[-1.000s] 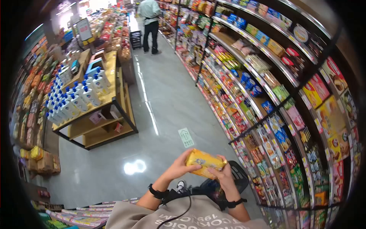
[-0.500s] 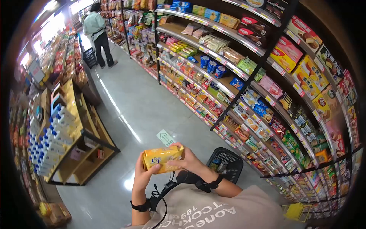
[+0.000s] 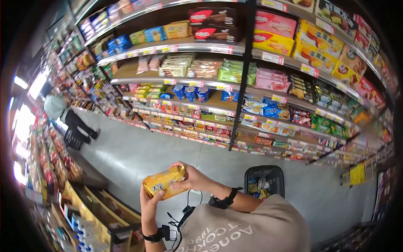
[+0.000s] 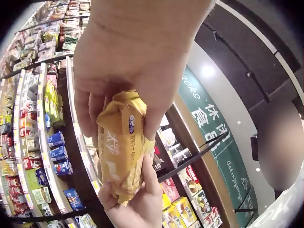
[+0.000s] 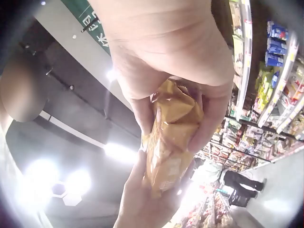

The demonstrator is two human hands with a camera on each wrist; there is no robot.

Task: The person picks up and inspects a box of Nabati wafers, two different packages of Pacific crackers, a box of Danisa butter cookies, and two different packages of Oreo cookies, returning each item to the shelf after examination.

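In the head view both hands hold a yellow biscuit packet (image 3: pixel 166 183) in front of the body. The packet is glossy and plump, with blue Chinese lettering on its face and a crimped end. My left hand (image 3: pixel 150 204) grips its left end, thumb across the printed side. The right hand (image 3: pixel 194 178) grips the other end, its thumb also on the front. In the left wrist view the packet (image 4: pixel 121 147) stands between the two hands, lettering visible. The right wrist view shows the folded wrapper end (image 5: pixel 176 111) between my right thumb and fingers.
Snack shelves (image 3: pixel 176 80) run across ahead and to the right. A black shopping basket (image 3: pixel 282 180) with several packets stands on the floor by my right elbow. A display table (image 3: pixel 98 206) is at lower left, a person (image 3: pixel 67 115) farther off, and a yellow object (image 3: pixel 357 174) at right.
My view has turned right, towards the shelves; the person and display table have shifted left in it. Both hands keep hold of the packet, and the basket now shows more fully.
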